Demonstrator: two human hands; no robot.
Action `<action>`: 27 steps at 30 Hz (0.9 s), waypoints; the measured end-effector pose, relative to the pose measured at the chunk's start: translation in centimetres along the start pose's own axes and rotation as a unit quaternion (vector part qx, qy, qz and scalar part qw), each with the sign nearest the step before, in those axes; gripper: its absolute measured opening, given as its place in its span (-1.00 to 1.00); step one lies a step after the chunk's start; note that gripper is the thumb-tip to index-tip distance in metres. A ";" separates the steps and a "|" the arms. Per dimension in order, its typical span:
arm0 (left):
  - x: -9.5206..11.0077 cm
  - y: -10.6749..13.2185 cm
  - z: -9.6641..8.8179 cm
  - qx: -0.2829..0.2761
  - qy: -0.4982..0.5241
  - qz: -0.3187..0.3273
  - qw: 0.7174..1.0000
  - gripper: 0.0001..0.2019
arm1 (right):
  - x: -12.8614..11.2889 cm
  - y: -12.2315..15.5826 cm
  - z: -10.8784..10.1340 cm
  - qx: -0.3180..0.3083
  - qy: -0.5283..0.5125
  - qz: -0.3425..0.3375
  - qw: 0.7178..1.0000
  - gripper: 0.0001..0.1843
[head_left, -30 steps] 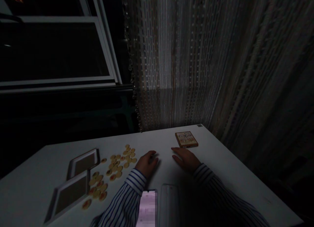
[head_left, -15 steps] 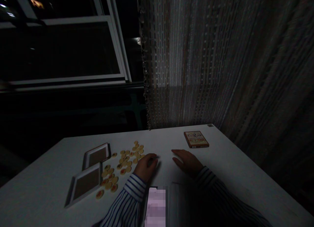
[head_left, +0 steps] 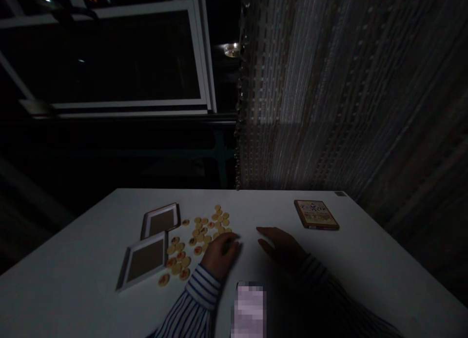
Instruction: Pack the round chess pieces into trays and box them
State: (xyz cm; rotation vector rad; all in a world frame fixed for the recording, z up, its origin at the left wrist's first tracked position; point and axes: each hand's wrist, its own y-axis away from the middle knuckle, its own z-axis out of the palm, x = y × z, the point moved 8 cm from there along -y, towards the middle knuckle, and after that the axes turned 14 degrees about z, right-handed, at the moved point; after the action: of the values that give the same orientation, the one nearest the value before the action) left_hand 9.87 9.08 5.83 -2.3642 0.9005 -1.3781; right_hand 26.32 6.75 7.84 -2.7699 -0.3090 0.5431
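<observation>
My left hand (head_left: 220, 253) rests on the white table (head_left: 270, 206), beside the near right edge of a loose spread of round wooden xiangqi pieces (head_left: 200, 237). Its fingers curve loosely, with a gap between thumb and forefinger, and I see nothing held. Opposite it, my right hand (head_left: 281, 245) lies low over the tabletop, thumb apart from the stretched fingers, holding nothing. Some pieces show red or black characters; others look plain. A phone (head_left: 249, 311) with a lit, blurred screen is below and between my hands.
Two shallow box halves, one nearer (head_left: 144, 261) and one farther (head_left: 161, 221), lie left of the pieces. A flat printed box (head_left: 316, 214) sits at the far right. Behind the table are a bead curtain (head_left: 285, 109) and a window frame (head_left: 197, 60). The room is dim.
The view has turned, so the box halves, pieces and printed box appear farther right. Both hands keep nearly the same pose, and the phone also appears farther right.
</observation>
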 end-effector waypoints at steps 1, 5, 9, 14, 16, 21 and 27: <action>-0.2 0.1 -0.2 0.005 0.000 -0.004 1.000 -0.76 | -0.2 -0.1 0.1 0.000 -0.002 -0.004 1.000 -0.61; -0.7 0.8 -0.9 0.030 -0.011 -0.018 0.999 -0.76 | -0.4 -0.6 0.8 -0.012 -0.004 -0.020 1.000 -0.60; -0.8 1.6 -1.5 0.037 -0.026 -0.029 0.999 -0.77 | 0.1 -0.9 1.6 -0.024 -0.005 -0.023 0.999 -0.60; 0.3 2.2 -1.9 -0.007 -0.074 -0.007 0.997 -0.75 | 0.7 -0.5 2.2 -0.036 -0.014 0.000 0.999 -0.59; 0.5 2.6 -2.4 -0.011 -0.112 0.002 0.994 -0.73 | 0.9 -0.1 2.2 -0.043 -0.019 0.022 0.999 -0.57; 0.1 4.3 -4.2 -0.001 -0.179 0.018 0.984 -0.72 | 1.1 -0.1 3.2 -0.079 -0.028 0.058 0.995 -0.55; -0.9 6.2 -6.4 0.015 -0.197 0.013 0.980 -0.71 | -0.5 -0.8 4.5 -0.096 -0.018 0.011 0.995 -0.55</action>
State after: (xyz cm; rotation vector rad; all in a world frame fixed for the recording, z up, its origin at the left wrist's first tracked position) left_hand 1.74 5.36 5.40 -2.4653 0.7848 -0.8563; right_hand 23.96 8.51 4.33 -2.9541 -0.3559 0.5994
